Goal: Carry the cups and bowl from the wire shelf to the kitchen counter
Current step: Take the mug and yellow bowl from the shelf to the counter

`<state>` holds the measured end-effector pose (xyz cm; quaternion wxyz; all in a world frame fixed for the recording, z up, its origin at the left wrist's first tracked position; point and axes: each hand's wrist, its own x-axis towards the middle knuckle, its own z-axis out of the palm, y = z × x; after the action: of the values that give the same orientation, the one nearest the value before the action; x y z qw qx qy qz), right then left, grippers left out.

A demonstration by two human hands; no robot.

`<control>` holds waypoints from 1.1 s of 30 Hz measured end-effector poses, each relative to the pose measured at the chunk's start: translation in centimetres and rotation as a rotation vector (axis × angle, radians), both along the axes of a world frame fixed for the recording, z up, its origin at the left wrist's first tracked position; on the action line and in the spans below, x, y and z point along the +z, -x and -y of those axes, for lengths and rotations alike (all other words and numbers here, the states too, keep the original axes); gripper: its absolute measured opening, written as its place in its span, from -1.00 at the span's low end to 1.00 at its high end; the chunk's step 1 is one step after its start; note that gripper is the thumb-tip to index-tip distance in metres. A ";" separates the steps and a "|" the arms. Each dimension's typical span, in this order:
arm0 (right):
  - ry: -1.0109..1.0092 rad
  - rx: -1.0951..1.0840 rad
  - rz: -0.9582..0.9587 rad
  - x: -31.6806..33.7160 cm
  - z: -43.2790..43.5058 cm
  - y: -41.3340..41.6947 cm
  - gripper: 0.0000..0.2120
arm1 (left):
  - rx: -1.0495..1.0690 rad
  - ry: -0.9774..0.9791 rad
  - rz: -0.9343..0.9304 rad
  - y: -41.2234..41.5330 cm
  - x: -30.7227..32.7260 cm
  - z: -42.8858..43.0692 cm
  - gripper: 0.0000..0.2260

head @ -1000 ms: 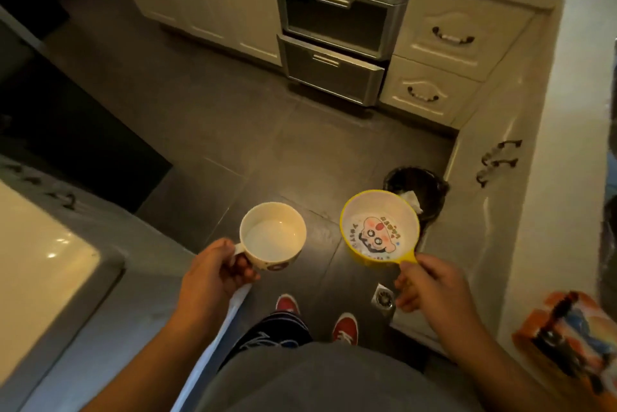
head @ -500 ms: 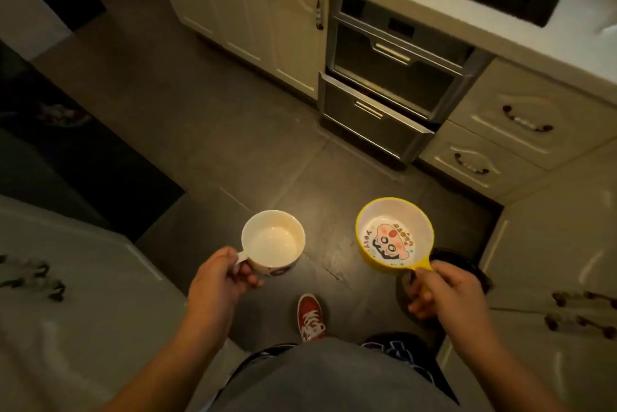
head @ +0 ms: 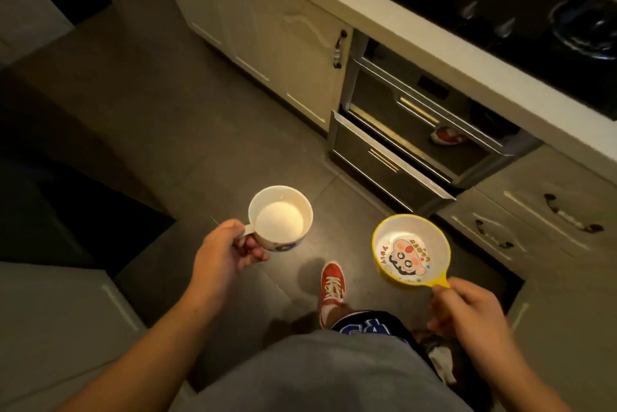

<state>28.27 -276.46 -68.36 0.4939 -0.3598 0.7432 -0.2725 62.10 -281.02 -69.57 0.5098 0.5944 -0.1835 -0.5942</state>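
My left hand (head: 225, 253) grips the handle of a white cup (head: 279, 218), held upright over the dark floor; its inside looks empty. My right hand (head: 467, 314) pinches the short handle of a yellow bowl (head: 411, 251) with a cartoon face printed inside, also held level. The pale kitchen counter (head: 384, 7) runs along the upper right, ahead of both hands. The wire shelf is out of view.
A black hob (head: 494, 11) with two burners is set into the counter. Below it is a steel appliance with its lower drawer (head: 390, 164) pulled partly out. Cream cabinet doors (head: 277, 41) and drawers (head: 551, 221) flank it. My red shoe (head: 332, 288) steps on the grey tiled floor.
The view has swung up and right as I walk; the counter and hob have come into sight and closer. Cup and bowl stay held level in the same grips. The bin has left view.
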 end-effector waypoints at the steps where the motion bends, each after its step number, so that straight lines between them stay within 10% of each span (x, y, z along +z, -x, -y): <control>1: -0.006 0.038 0.003 0.0 2.5 -0.3 -0.73 | 0.027 -0.012 0.010 -0.3 0.1 1.4 -0.73; 16: 0.105 0.545 0.142 -0.7 35.5 -21.6 -0.75 | 0.496 -0.212 0.122 -14.7 1.0 12.8 -0.63; 33: 0.056 0.344 0.060 0.1 55.1 -31.8 -0.75 | 0.378 -0.137 0.070 -32.6 1.4 44.2 -0.59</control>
<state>60.06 -331.60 -68.27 0.5450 -0.4868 0.6478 -0.2152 94.74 -325.17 -68.20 0.5642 0.6716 -0.0455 -0.4781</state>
